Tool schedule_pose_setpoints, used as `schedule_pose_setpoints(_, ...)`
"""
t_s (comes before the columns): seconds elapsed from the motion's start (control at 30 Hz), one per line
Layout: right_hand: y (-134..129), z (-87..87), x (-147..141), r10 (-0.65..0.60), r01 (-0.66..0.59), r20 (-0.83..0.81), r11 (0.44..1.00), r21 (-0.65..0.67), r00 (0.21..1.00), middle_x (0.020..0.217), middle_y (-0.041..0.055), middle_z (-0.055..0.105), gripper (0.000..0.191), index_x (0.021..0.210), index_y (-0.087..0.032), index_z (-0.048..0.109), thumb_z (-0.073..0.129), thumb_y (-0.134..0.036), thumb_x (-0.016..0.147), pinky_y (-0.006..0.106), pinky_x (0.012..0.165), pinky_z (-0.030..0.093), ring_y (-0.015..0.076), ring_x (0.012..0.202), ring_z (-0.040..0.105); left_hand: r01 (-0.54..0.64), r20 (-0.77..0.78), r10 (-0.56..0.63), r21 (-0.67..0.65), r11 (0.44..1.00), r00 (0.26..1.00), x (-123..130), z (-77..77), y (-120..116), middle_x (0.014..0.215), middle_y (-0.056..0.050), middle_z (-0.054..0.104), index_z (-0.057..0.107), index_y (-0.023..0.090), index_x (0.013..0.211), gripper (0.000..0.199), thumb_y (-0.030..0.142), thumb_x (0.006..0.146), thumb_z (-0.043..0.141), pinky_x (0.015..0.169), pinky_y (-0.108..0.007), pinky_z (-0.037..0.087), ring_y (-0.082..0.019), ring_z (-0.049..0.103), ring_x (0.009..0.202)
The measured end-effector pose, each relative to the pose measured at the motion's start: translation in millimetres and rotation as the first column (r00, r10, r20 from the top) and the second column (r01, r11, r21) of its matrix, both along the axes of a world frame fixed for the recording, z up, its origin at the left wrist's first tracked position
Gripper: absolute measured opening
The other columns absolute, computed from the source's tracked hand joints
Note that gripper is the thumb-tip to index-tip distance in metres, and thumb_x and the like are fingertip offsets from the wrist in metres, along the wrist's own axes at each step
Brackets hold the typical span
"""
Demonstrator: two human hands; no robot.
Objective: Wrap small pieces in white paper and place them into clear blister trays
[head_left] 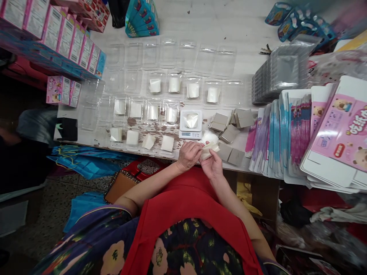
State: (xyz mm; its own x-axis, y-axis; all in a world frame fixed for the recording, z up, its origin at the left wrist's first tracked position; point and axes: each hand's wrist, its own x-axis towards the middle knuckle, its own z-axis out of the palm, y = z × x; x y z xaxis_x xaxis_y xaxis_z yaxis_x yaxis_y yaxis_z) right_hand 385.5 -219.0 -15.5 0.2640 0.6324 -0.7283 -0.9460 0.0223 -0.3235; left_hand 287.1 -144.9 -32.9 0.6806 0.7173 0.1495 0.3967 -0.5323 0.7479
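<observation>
Pale cream sheets [208, 151] are between my two hands at the table's front edge. My left hand [189, 154] has its fingers closed on their left side. From the right, my right hand [212, 164] grips them with thumb and fingers. Just beyond the hands lies a white fluffy clump [210, 136]. A small white scale [190, 134] stands behind it, bearing a folded pale packet [191, 120]. Left of the scale, several clear trays [172, 121] hold similar packets. Grey card stacks [219, 122] lie to the right of the scale.
Flat printed cartons [338, 130] and stacked clear trays [279, 72] crowd the right side. Pink boxes [69, 36] line the far left, with a teal box [142, 19] at the back. Several clear trays without packets [133, 55] sit behind the filled ones.
</observation>
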Motion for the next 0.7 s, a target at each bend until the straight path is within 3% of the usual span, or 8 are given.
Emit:
schedule_pose_setpoints(0.13, -1.0, -3.3, 2.5, 0.019, -0.017, 0.066, 0.999, -0.032, 0.998, 0.095, -0.0015, 0.072, 0.026, 0.096, -0.024, 0.064, 0.069, -0.019, 0.071, 0.033, 0.08, 0.056, 0.0156, 0.091, 0.066, -0.184, 0.047, 0.21, -0.322, 0.929, 0.977, 1.7, 4.7, -2.2, 0.076, -0.002, 0.063, 0.057, 0.02, 0.073, 0.012, 0.026, 0.083, 0.054, 0.074, -0.029, 0.046, -0.015, 0.057, 0.074)
schedule_pose_setpoints(0.27, 0.8, -13.0, -0.1, 0.022, -0.004, 0.142, 0.992, -0.124, 0.99, 0.087, -0.0019, 0.073, 0.034, 0.094, -0.022, 0.064, 0.077, -0.015, 0.063, 0.032, 0.075, 0.057, 0.0157, 0.081, 0.068, -0.264, 0.012, 0.37, -0.679, 0.685, 0.929, 1.9, 0.5, -0.2, 0.067, 0.002, 0.058, 0.056, 0.019, 0.071, 0.015, 0.031, 0.075, 0.063, 0.061, -0.024, 0.045, -0.011, 0.053, 0.061)
schedule_pose_setpoints(0.33, 1.6, -18.2, -2.4, 0.015, 0.013, 0.185, 0.988, -0.151, 0.983, 0.087, -0.0018, 0.074, 0.038, 0.094, -0.022, 0.065, 0.079, -0.014, 0.059, 0.03, 0.071, 0.058, 0.0151, 0.078, 0.068, -0.254, 0.012, 0.395, -0.748, 0.613, 0.919, 1.5, -3.5, 2.1, 0.069, 0.002, 0.058, 0.058, 0.018, 0.078, 0.018, 0.031, 0.071, 0.067, 0.06, -0.023, 0.044, -0.01, 0.052, 0.061)
schedule_pose_setpoints(0.4, 1.6, -22.7, -5.5, 0.027, 0.015, 0.244, 0.986, -0.168, 0.969, 0.086, -0.0013, 0.074, 0.04, 0.093, -0.02, 0.066, 0.081, -0.015, 0.056, 0.027, 0.067, 0.057, 0.0143, 0.074, 0.068, -0.248, 0.0, 0.371, -0.746, 0.618, 0.928, 0.9, -6.8, 5.5, 0.076, 0.002, 0.06, 0.06, 0.019, 0.093, 0.032, 0.029, 0.066, 0.072, 0.061, -0.022, 0.044, -0.009, 0.052, 0.062)
schedule_pose_setpoints(0.47, 0.6, -26.3, -9.0, 0.066, -0.012, 0.296, 0.983, -0.183, 0.953, 0.082, -0.0014, 0.074, 0.041, 0.092, -0.019, 0.067, 0.082, -0.018, 0.055, 0.026, 0.062, 0.057, 0.0138, 0.069, 0.067, -0.222, -0.044, 0.271, -0.707, 0.672, 0.962, -0.4, -9.0, 10.9, 0.076, 0.003, 0.06, 0.062, 0.019, 0.098, 0.037, 0.027, 0.064, 0.073, 0.06, -0.022, 0.043, -0.009, 0.052, 0.062)
schedule_pose_setpoints(0.57, -2.3, -30.7, -12.8, 0.129, -0.064, 0.308, 0.975, -0.214, 0.943, 0.075, -0.0032, 0.071, 0.041, 0.09, -0.018, 0.066, 0.084, -0.021, 0.053, 0.025, 0.055, 0.056, 0.0121, 0.06, 0.064, -0.154, -0.119, 0.102, -0.616, 0.772, 0.988, -3.4, -12.3, 26.1, 0.066, 0.003, 0.06, 0.066, 0.018, 0.077, 0.009, 0.024, 0.07, 0.066, 0.059, -0.023, 0.04, -0.011, 0.052, 0.061)
schedule_pose_setpoints(0.63, -4.7, -33.2, -13.2, 0.143, -0.079, 0.28, 0.97, -0.228, 0.949, 0.071, -0.0049, 0.069, 0.041, 0.089, -0.019, 0.066, 0.085, -0.022, 0.053, 0.023, 0.054, 0.055, 0.01, 0.056, 0.062, -0.192, -0.158, 0.123, -0.567, 0.801, 0.98, -5.0, -15.3, 43.2, 0.063, 0.002, 0.06, 0.064, 0.018, 0.069, 0.006, 0.021, 0.072, 0.062, 0.059, -0.023, 0.04, -0.012, 0.053, 0.062)
schedule_pose_setpoints(0.7, -7.3, -35.3, -12.0, 0.133, -0.073, 0.257, 0.97, -0.231, 0.957, 0.069, -0.006, 0.066, 0.041, 0.089, -0.019, 0.066, 0.085, -0.022, 0.053, 0.022, 0.055, 0.056, 0.0081, 0.056, 0.06, -0.301, -0.186, 0.237, -0.548, 0.78, 0.954, -4.1, -19.3, 65.6, 0.066, 0.001, 0.062, 0.064, 0.017, 0.069, 0.006, 0.02, 0.073, 0.062, 0.058, -0.024, 0.041, -0.013, 0.054, 0.062)
